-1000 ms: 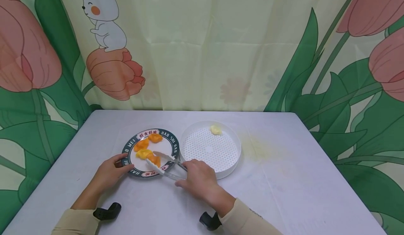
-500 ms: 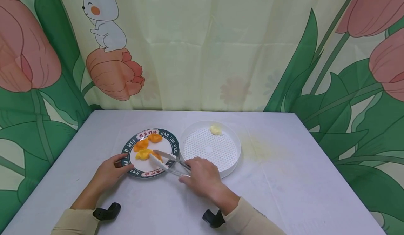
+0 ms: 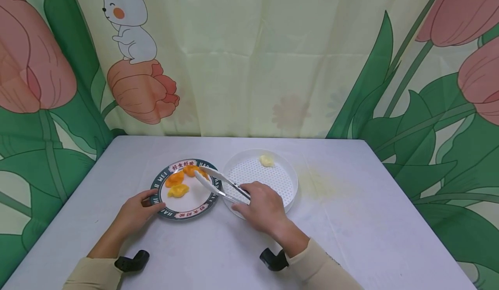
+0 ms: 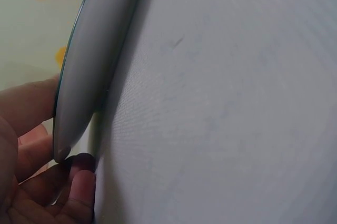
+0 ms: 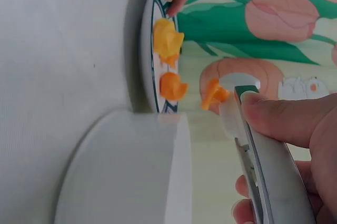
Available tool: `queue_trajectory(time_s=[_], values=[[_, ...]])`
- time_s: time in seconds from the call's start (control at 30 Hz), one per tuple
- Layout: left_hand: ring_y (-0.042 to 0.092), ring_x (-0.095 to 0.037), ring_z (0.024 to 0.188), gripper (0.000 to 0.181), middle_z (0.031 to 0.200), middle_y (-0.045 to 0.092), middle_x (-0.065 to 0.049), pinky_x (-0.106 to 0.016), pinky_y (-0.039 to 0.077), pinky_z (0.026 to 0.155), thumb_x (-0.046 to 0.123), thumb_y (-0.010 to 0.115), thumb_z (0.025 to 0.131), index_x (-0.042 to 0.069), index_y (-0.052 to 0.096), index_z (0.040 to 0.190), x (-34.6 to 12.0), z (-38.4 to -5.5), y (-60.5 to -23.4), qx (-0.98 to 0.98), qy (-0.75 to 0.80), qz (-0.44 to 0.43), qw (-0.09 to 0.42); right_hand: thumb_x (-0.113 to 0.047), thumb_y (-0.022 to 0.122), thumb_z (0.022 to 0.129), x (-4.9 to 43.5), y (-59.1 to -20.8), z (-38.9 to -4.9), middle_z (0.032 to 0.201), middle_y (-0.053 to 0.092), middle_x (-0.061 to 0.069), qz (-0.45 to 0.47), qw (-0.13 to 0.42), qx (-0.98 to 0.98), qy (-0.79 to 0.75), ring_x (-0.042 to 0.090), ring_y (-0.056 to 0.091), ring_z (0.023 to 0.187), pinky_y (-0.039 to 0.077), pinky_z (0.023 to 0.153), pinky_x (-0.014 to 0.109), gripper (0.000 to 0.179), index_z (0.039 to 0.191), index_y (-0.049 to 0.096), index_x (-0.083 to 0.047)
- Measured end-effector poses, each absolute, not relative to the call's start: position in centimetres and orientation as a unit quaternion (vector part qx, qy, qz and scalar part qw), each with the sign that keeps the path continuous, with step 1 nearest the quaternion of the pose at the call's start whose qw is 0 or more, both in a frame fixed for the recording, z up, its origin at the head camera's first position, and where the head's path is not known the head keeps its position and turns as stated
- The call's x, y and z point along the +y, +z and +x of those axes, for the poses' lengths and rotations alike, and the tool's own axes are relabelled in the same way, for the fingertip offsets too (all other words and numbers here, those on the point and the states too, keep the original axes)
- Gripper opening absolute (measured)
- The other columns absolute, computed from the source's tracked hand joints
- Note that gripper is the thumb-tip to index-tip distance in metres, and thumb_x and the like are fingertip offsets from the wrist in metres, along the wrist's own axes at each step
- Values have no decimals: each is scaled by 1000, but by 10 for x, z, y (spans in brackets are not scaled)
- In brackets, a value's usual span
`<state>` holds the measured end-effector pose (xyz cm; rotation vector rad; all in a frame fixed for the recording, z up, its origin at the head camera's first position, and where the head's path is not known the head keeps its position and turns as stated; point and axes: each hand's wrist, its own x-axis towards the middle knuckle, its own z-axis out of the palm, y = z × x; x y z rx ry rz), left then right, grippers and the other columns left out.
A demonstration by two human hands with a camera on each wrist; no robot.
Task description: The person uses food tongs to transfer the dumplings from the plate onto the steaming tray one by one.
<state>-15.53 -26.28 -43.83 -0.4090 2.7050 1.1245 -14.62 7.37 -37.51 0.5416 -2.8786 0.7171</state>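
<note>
My left hand [image 3: 134,212] grips the near-left rim of a round plate [image 3: 183,215] with a dark patterned border, thumb above and fingers below. On the plate lie a yellow dumpling-shaped piece [image 3: 178,190] and orange ones, such as the orange piece [image 3: 174,178] at its left. My right hand [image 3: 265,210] holds metal tongs [image 5: 274,166] with pale tips. Between those tips, clear of the plate in the right wrist view, hangs another orange dumpling-shaped piece [image 5: 215,95]. The tongs' tips partly cover it in the head view.
Right of the plate stands a round white perforated tray [image 3: 294,190], partly behind the right hand. One pale yellow piece [image 3: 267,160] lies near its far edge. A white cloth covers the table [image 3: 351,220]; a printed curtain [image 3: 249,65] hangs behind.
The tongs have lifted an orange piece off the plate's near right part, moving up and to the right with my right hand. My left hand stays on the rim.
</note>
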Motion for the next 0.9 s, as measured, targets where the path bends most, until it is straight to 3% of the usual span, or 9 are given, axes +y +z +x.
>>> queue_trajectory(time_s=[0.3,0.9], values=[[45,-46,118,80,136,46,-34,-58,43,103,41,72,92,-2,37,150,-263,-156,-439,910,376,-145,98,-36,79,83,103,-368,-157,112,69,5,132,77,-960,236,20,63,94,51,73,38,50,126,69,-12],[47,-44,114,80,132,49,-34,-57,46,99,40,73,91,-2,38,150,-263,-155,-438,914,373,-135,89,-37,78,85,156,-370,-181,119,67,11,51,66,-977,195,28,62,99,52,73,44,56,131,65,-9]])
